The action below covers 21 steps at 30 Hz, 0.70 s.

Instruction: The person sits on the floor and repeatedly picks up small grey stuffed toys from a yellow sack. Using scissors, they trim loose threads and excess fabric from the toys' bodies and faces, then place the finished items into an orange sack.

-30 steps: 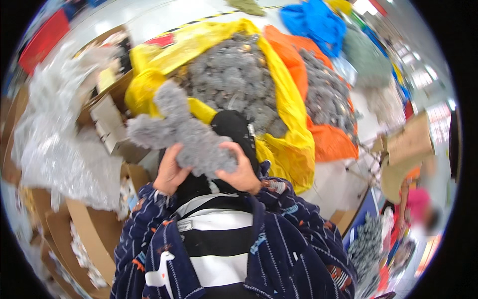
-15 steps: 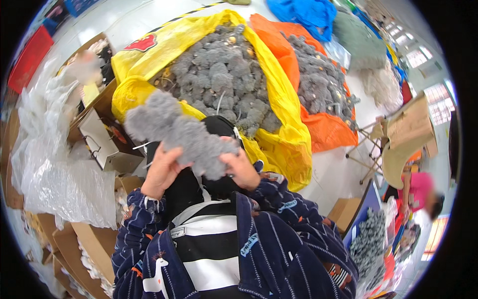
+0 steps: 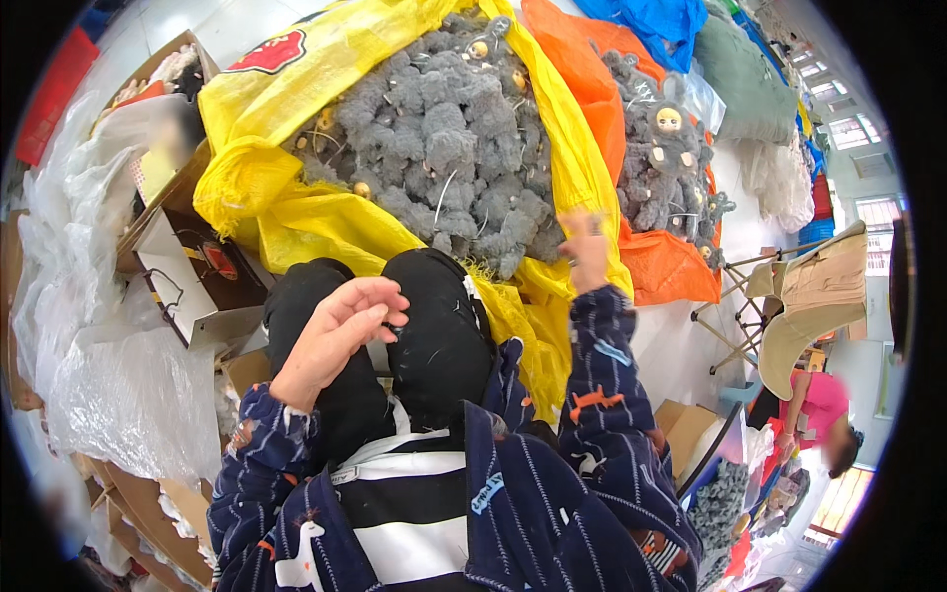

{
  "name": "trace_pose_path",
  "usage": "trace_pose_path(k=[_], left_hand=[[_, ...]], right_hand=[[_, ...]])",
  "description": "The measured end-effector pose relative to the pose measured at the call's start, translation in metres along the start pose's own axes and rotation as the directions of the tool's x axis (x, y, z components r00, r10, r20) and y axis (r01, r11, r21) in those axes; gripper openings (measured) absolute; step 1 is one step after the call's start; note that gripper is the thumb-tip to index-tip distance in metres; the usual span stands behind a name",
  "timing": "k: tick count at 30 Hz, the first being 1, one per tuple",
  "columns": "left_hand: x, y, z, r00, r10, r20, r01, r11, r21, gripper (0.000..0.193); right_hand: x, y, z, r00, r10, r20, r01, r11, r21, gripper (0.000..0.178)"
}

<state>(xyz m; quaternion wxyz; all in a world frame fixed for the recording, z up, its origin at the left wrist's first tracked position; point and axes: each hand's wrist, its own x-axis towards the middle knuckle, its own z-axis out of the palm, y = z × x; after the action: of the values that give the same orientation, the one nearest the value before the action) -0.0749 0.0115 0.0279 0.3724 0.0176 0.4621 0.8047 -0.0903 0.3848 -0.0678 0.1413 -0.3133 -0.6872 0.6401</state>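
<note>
My left hand (image 3: pixel 340 331) hovers over my left knee, its fingers loosely curved and apart, with nothing in it. Further out, my right hand (image 3: pixel 586 255) reaches over the right edge of the yellow sack (image 3: pixel 582 187); motion smears its fingers. Grey fluffy plush pieces (image 3: pixel 434 128) with some small doll heads and white ties fill that sack. Beyond the right hand, a grey plush doll (image 3: pixel 675 148) with a pale face lies face up on the heap in the orange sack (image 3: pixel 661 266).
To the left are an open carton (image 3: pixel 163 207), a white paper bag (image 3: pixel 178 271) and crumpled clear plastic (image 3: pixel 128 395). A folding chair (image 3: pixel 804 296) stands at right, with a person in pink (image 3: pixel 827 405) past it. A green-grey sack (image 3: pixel 745 89) sits at the back.
The grey plush I held in both hands has left them. My right hand has moved forward and right; a face-up doll now lies on the orange sack's heap. My left hand has let go.
</note>
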Motion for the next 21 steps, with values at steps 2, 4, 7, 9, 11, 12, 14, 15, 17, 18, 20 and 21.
trace_pose_path(k=[2, 4, 7, 9, 11, 12, 14, 15, 17, 18, 20, 21], left_hand=[[0.001, -0.001, -0.001, 0.999, -0.03, 0.04, 0.03, 1.0, -0.003, 0.028], [0.003, 0.001, 0.001, 0.997, -0.061, 0.056, 0.059, 0.998, 0.032, 0.027], [0.008, 0.001, 0.003, 0.992, -0.096, 0.077, 0.089, 0.991, 0.1, 0.025], [0.006, -0.001, 0.005, 0.992, -0.106, 0.066, 0.099, 0.99, 0.104, 0.025], [0.009, -0.002, 0.005, 0.991, -0.107, 0.078, 0.098, 0.989, 0.114, 0.025], [0.01, -0.001, 0.004, 0.991, -0.11, 0.078, 0.1, 0.987, 0.122, 0.025], [0.009, -0.001, 0.008, 0.991, -0.117, 0.061, 0.107, 0.984, 0.144, 0.025], [0.009, 0.0, 0.012, 0.992, -0.117, 0.054, 0.107, 0.981, 0.164, 0.025], [0.011, -0.001, 0.012, 0.991, -0.12, 0.058, 0.106, 0.976, 0.193, 0.024], [0.009, 0.0, 0.013, 0.991, -0.122, 0.048, 0.11, 0.971, 0.213, 0.025], [0.007, -0.003, 0.014, 0.997, -0.067, 0.029, 0.057, 0.964, 0.259, 0.025], [0.006, -0.007, 0.014, 1.0, -0.01, 0.022, 0.003, 0.958, 0.286, 0.025]], right_hand=[[0.013, 0.071, 0.008, 0.989, 0.146, 0.018, -0.123, 0.888, -0.442, 0.044], [0.02, 0.147, 0.013, 0.972, 0.232, -0.039, -0.208, 0.772, -0.601, 0.049], [0.026, 0.247, 0.011, 0.967, 0.211, -0.142, -0.244, 0.616, -0.749, 0.045], [0.016, 0.232, 0.025, 0.952, 0.27, -0.146, -0.301, 0.728, -0.616, 0.037], [0.02, 0.227, 0.025, 0.94, 0.3, -0.161, -0.338, 0.771, -0.54, 0.023], [0.022, 0.223, 0.024, 0.949, 0.28, -0.145, -0.316, 0.845, -0.431, 0.021], [0.015, 0.167, 0.032, 0.967, 0.232, -0.108, -0.249, 0.949, -0.191, 0.019], [0.013, 0.143, 0.034, 0.981, 0.181, -0.068, -0.187, 0.978, -0.095, 0.017], [0.011, 0.098, 0.025, 0.994, 0.113, 0.012, -0.113, 0.993, -0.031, 0.013], [0.004, 0.071, 0.025, 0.996, 0.06, 0.059, -0.059, 0.998, -0.022, 0.011], [-0.024, 0.006, 0.025, 0.985, 0.042, 0.168, -0.052, 0.997, 0.053, 0.007], [-0.044, -0.027, 0.021, 0.96, 0.013, 0.278, -0.042, 0.994, 0.101, 0.006]])
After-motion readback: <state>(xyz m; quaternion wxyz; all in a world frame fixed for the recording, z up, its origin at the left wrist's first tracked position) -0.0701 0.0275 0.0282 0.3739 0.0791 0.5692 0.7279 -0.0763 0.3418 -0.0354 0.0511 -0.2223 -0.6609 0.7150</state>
